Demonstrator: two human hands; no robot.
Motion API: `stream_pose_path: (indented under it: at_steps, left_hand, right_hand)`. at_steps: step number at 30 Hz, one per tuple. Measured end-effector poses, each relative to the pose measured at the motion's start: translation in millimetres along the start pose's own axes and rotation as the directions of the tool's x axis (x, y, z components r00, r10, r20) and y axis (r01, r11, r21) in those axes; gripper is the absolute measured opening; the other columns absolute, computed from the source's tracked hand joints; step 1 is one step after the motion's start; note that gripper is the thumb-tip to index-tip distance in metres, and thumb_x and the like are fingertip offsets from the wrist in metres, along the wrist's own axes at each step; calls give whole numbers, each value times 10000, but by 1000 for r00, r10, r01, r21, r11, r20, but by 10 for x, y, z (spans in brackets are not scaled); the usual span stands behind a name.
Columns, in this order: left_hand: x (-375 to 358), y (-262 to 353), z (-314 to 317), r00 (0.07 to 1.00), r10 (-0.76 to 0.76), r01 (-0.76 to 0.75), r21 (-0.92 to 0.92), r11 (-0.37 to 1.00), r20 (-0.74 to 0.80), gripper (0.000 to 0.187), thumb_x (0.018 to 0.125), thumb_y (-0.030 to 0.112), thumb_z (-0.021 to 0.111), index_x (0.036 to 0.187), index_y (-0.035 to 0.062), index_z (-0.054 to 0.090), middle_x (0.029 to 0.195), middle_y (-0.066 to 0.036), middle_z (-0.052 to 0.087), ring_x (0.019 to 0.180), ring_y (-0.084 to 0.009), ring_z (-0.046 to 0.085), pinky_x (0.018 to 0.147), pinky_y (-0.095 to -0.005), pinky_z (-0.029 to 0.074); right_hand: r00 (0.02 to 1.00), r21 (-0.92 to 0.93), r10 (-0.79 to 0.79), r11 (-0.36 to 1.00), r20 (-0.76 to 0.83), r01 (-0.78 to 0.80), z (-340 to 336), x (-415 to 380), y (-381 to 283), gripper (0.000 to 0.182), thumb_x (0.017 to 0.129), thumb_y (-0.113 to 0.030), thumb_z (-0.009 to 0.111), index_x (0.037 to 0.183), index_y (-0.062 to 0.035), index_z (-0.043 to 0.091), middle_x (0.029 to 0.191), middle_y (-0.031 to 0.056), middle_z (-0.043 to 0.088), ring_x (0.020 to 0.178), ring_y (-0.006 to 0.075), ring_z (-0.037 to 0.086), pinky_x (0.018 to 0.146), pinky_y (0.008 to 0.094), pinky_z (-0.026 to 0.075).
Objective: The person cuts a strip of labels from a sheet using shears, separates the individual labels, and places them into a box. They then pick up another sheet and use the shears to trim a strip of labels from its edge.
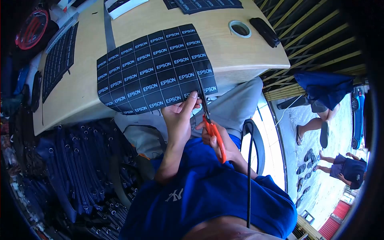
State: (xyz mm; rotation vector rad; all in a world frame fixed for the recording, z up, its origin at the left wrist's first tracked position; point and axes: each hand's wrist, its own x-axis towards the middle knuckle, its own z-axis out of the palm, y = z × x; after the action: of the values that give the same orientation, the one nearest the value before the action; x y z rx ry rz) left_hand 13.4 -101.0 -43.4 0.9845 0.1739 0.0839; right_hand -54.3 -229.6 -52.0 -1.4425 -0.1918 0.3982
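Observation:
A black sheet (154, 68) printed with a grid of white "EPSON" labels lies partly on the wooden table and hangs past its front edge. My left hand (180, 116) pinches the sheet's near edge, thumb on top and fingers underneath. In my right hand (220, 140) is a pair of scissors (214, 136) with orange handles, my fingers wrapped round them. The dark blades point away from me and lie along a grid line near the sheet's right end, with a cut line running ahead of them.
More printed sheets (208, 5) lie at the table's far edge, others (60, 60) at the left. A black pouch (265, 32) rests beside a round table hole (240, 29). Dark blue straps with metal rings (76, 168) hang below left. Two people and several sandals (306, 164) are at right.

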Motion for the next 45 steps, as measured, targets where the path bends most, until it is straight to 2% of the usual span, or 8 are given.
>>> stream_pose_path:
  at_steps: [8, 14, 16, 17, 20, 32, 34, 45]
  left_hand:
    - [-11, -14, -9, 999, -32, 33, 22, 999, -16, 168, 782, 17, 652, 927, -33, 584, 807, -93, 626, 684, -144, 624, 589, -239, 504]
    - [-10, -15, -2, 998, -49, 50, 13, 999, -39, 196, 772, 24, 667, 935, -38, 578, 818, -99, 624, 682, -150, 624, 589, -242, 506]
    - [-14, -12, 2, 998, -48, 48, 3, 999, -47, 200, 770, 21, 668, 937, -37, 576, 822, -99, 623, 680, -150, 624, 588, -242, 506]
    - [-20, -3, 5, 998, -54, 54, 13, 998, -41, 202, 769, 19, 668, 939, -36, 574, 825, -99, 623, 680, -151, 624, 590, -243, 507]
    - [-24, 11, 12, 998, -49, 50, 22, 999, -33, 204, 770, 15, 667, 942, -34, 570, 830, -99, 622, 678, -151, 623, 595, -244, 507]
    - [0, -11, -8, 999, -22, 22, 0, 1000, -25, 202, 770, 10, 662, 944, -30, 566, 816, -93, 621, 665, -140, 614, 600, -244, 505]
    - [-2, 0, -1, 1000, -17, 17, -4, 1000, -17, 202, 772, 10, 661, 946, -29, 565, 814, -91, 621, 665, -138, 612, 599, -243, 505]
    - [11, -20, -39, 1000, -17, 18, 7, 1000, -12, 200, 770, 11, 663, 945, -22, 572, 820, -89, 623, 669, -131, 609, 602, -239, 501]
  right_hand:
    - [1000, -4, -11, 1000, 4, 11, -14, -8, 18, 592, 850, -509, 485, 1069, 41, 464, 680, 7, 412, 637, 106, 404, 599, 250, 358]
    - [1000, -11, -6, 1000, -4, 6, -1, -14, 30, 481, 896, -422, 459, 1061, 30, 472, 675, 2, 414, 620, 95, 399, 586, 244, 356]
    - [992, 88, 126, 988, -28, -124, 27, -18, -2, 385, 929, -345, 421, 1030, 22, 481, 662, -2, 417, 597, 81, 393, 560, 239, 352]
    - [992, 87, 126, 988, -27, -124, 35, -16, 1, 385, 929, -345, 421, 1030, 22, 481, 662, -2, 417, 597, 81, 393, 560, 239, 352]
    - [994, 53, 105, 993, -19, -104, 53, -14, 1, 551, 906, -497, 393, 1069, 28, 438, 653, -15, 379, 549, 68, 340, 495, 208, 289]
    - [992, -36, 118, 992, -44, -119, 53, -25, -12, 404, 948, -369, 349, 932, 20, 456, 598, -8, 400, 508, 70, 365, 480, 215, 318]
    - [992, -115, 92, 988, -90, -102, 43, -26, -11, 381, 942, -361, 383, 863, -9, 507, 593, 33, 461, 510, 114, 448, 501, 272, 386]
    - [989, -116, 113, 986, -93, -123, 29, -44, 8, 333, 939, -314, 411, 801, -20, 486, 571, 18, 464, 486, 105, 442, 478, 262, 374]
